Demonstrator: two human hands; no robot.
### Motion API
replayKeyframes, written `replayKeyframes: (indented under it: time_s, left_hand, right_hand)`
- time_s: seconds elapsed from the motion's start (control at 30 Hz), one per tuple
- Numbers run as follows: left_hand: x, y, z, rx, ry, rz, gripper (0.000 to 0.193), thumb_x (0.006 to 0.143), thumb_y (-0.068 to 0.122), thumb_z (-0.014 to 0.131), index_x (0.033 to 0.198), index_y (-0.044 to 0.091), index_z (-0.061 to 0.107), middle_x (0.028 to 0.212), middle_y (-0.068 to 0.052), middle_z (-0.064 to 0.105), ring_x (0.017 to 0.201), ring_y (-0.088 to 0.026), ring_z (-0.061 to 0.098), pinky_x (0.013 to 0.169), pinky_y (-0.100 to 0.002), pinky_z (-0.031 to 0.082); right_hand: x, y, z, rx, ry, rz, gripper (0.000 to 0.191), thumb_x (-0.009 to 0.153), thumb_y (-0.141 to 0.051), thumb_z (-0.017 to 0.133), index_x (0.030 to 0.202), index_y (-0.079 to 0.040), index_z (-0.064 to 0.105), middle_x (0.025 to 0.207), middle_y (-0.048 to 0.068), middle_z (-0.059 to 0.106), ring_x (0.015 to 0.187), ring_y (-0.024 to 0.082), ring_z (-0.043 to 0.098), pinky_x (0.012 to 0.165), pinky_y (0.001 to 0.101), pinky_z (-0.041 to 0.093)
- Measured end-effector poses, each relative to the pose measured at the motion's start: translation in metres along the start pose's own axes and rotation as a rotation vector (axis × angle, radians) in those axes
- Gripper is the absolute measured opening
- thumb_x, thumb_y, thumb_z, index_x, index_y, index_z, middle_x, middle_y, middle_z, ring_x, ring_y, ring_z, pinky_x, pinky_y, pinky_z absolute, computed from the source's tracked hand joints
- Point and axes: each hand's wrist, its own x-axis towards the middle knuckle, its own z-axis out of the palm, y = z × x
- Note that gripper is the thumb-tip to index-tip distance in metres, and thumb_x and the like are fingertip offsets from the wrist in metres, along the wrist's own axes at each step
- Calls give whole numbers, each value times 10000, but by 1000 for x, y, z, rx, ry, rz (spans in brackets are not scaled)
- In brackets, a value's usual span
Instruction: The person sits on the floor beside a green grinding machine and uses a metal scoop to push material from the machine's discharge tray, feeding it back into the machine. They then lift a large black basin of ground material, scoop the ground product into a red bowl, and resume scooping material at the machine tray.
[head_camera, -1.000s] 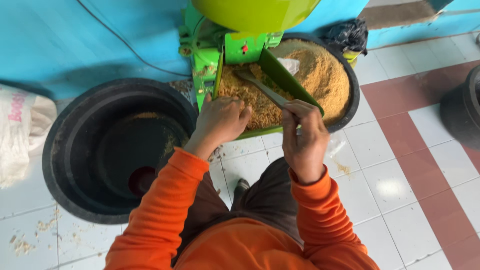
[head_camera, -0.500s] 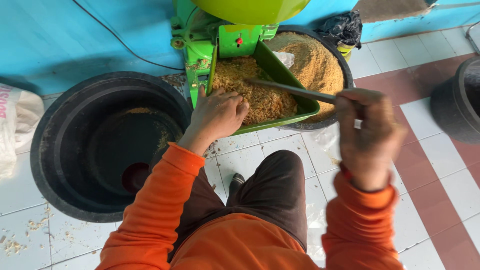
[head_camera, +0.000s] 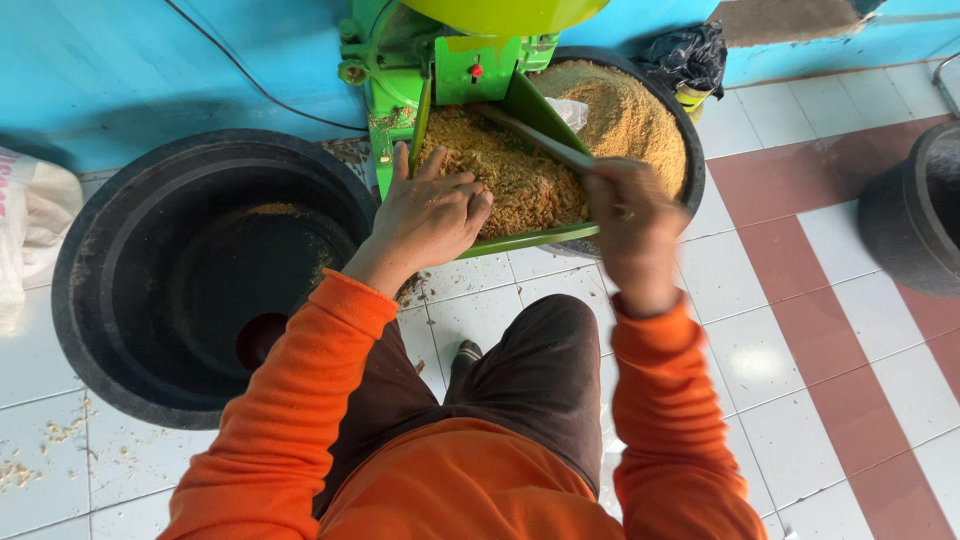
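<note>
Heaped in the green chute tray (head_camera: 545, 238) of a green grinding machine (head_camera: 440, 70), coarse yellow-brown meal (head_camera: 510, 175) is pressed by the left hand (head_camera: 430, 215), laid flat with fingers slightly spread. A long grey stick (head_camera: 535, 138) is gripped in the closed, motion-blurred right hand (head_camera: 630, 230) and reaches into the meal. Behind the tray, a black tub (head_camera: 690, 170) is filled with finer meal. An empty black tub (head_camera: 200, 270) is seen left; a white sack (head_camera: 30, 220) with red print lies at the far left edge.
</note>
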Motion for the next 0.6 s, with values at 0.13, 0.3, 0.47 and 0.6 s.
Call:
replayKeyframes:
  time_s: [0.13, 0.3, 0.47, 0.6]
  left_hand:
    - [2, -1, 3, 12, -114, -71, 406, 1075, 365, 441, 1060, 96, 745, 1205, -72, 720, 1384, -408, 480, 1198, -670, 182]
    - [15, -13, 13, -53, -80, -24, 364, 984, 310, 494, 1191, 108, 716, 1369, -67, 658, 1367, -354, 500, 1201, -637, 196]
    - [63, -10, 29, -211, -170, 316, 479, 973, 428, 549, 1311, 113, 676, 1409, -137, 589, 1315, -410, 500, 1086, -673, 203]
    - [73, -4, 17, 15, -431, 224, 369, 1006, 401, 516, 1246, 199, 711, 1187, -96, 716, 1159, -329, 653, 1165, -668, 192]
  right_hand:
    - [-17, -23, -65, -111, 77, -34, 89, 1105, 49, 714, 1179, 27, 668, 1036, 122, 729, 846, 136, 715, 742, 255, 578]
    - [-38, -39, -99, 44, 138, 85, 63, 1207, 31, 631, 1163, 45, 588, 1100, 155, 735, 842, 119, 715, 759, 212, 593]
    - [-59, -25, -101, 190, 308, 148, 70, 1193, 10, 596, 1183, 10, 527, 1111, 186, 722, 807, 119, 690, 739, 225, 585]
    - [-75, -8, -100, 233, 353, 169, 114, 1254, 4, 598, 1169, 10, 523, 1139, 198, 727, 819, 127, 693, 764, 235, 590]
